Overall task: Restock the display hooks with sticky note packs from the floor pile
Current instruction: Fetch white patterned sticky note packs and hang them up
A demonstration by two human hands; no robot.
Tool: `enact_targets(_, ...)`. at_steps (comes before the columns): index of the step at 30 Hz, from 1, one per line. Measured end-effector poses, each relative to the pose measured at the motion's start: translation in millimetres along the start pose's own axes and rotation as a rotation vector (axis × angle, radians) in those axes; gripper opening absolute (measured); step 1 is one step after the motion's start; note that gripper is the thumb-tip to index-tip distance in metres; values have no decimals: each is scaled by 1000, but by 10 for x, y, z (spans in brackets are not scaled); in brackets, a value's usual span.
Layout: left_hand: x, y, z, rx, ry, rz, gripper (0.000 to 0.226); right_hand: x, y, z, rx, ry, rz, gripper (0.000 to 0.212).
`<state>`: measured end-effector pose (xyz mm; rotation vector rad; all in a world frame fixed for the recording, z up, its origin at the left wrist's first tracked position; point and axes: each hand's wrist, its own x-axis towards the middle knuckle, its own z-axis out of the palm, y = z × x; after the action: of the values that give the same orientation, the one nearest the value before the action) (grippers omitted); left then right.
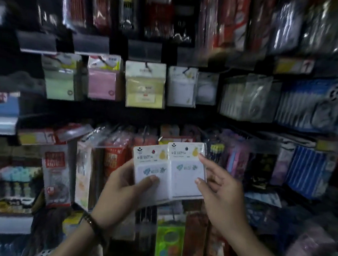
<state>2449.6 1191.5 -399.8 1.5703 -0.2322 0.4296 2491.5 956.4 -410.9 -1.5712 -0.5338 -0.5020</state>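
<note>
On a dim shop wall [112, 113], we note a row of hanging packs [145, 85]. Below, covering lower goods [113, 157], our left hand [123, 187] grips the left pack [151, 166]; our right hand [221, 192] pinches the right pack [187, 169], edges touching.

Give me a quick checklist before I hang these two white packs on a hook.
1. Left hand grip on the left pack: thumb on its front, ok.
2. Right hand grip on the right pack: thumb and finger pinch its right side, ok.
3. Packs fronts facing you, tops up: ok.
4. Matching row found: hanging white packs, just right of the yellow packs, look similar, ok.
5. Free room on that hook: cannot tell.
6. Hang holes at the pack tops: too blurred, cannot tell.
</note>
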Motion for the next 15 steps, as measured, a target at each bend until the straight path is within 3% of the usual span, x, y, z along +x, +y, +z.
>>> enact_targets(4, 309, 416, -63, 67, 75, 90, 27, 505, -274, -66, 39, 71, -106, 56)
enact_targets(10, 671, 858, -131, 116, 93, 196, 36, 1210, -459, 31, 9, 79, -170, 56)
enact_targets(15, 880, 1066, -159, 152, 164, 230, 30, 1628, -480, 206, -19, 97, -238, 56)
